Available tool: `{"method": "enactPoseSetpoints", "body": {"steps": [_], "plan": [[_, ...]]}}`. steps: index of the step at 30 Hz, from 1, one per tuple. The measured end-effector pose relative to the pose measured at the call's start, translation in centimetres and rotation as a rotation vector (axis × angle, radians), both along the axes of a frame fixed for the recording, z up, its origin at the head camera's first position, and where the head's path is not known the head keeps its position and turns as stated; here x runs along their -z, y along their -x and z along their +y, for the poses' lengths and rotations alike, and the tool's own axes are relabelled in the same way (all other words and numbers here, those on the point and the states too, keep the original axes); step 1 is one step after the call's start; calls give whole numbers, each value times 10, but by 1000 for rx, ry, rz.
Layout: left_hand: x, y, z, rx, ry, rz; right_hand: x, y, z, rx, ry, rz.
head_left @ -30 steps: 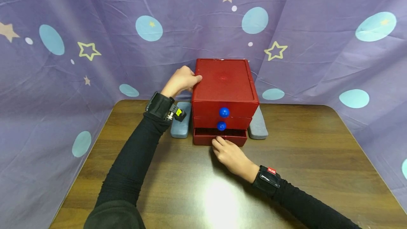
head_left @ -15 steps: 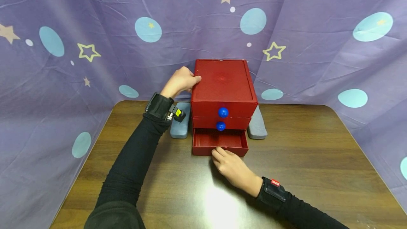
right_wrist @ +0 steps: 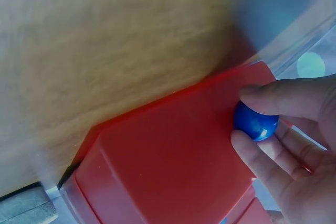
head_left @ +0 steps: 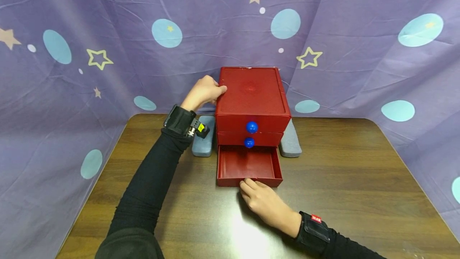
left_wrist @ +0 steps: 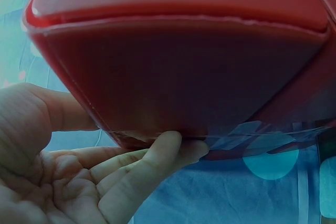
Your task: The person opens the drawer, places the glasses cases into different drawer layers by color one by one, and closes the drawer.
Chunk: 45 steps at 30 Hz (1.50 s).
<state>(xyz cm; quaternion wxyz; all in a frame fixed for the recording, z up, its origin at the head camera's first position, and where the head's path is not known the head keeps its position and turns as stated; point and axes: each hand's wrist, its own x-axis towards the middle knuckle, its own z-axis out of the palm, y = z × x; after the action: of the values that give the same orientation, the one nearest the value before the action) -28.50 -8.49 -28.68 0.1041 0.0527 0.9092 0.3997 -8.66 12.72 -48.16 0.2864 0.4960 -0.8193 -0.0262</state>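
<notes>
A red three-drawer cabinet (head_left: 251, 91) stands at the back of the wooden table (head_left: 359, 179). Its bottom drawer (head_left: 248, 165) is pulled well out and looks empty inside. My right hand (head_left: 248, 183) is at the drawer's front. In the right wrist view, my right hand (right_wrist: 240, 115) pinches the drawer's blue knob (right_wrist: 257, 123) between thumb and fingers. My left hand (head_left: 215, 90) grips the cabinet's upper left back corner. The left wrist view shows my left hand (left_wrist: 131, 135) with thumb and curled fingers on the cabinet (left_wrist: 178, 77). Two blue knobs (head_left: 251, 127) mark the closed upper drawers.
A grey block (head_left: 203, 144) lies against the cabinet's left side and another grey block (head_left: 290, 142) against its right. A purple cloth with stars and dots (head_left: 108, 31) hangs behind and around the table. Bare wood lies in front of the drawer.
The bottom drawer has slid out toward me, from barely open to well out. My right hand moved back with it. The left hand stayed on the cabinet.
</notes>
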Motion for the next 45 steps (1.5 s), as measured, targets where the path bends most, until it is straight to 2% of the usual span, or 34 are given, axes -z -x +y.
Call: {"method": "enactPoseSetpoints", "body": {"steps": [24,35,40,45], "plan": [[1,1,0,-1,18,4,-1,-38,3,-29,-11,11],[1,2,1,0,15,2,0,-47,4,-28,2,34],[1,2,1,-1,20,6,-1,-52,4,-12,-17,-24],[2,3,0,-5,22,9,-1,-56,4,-35,-29,-50]]}}
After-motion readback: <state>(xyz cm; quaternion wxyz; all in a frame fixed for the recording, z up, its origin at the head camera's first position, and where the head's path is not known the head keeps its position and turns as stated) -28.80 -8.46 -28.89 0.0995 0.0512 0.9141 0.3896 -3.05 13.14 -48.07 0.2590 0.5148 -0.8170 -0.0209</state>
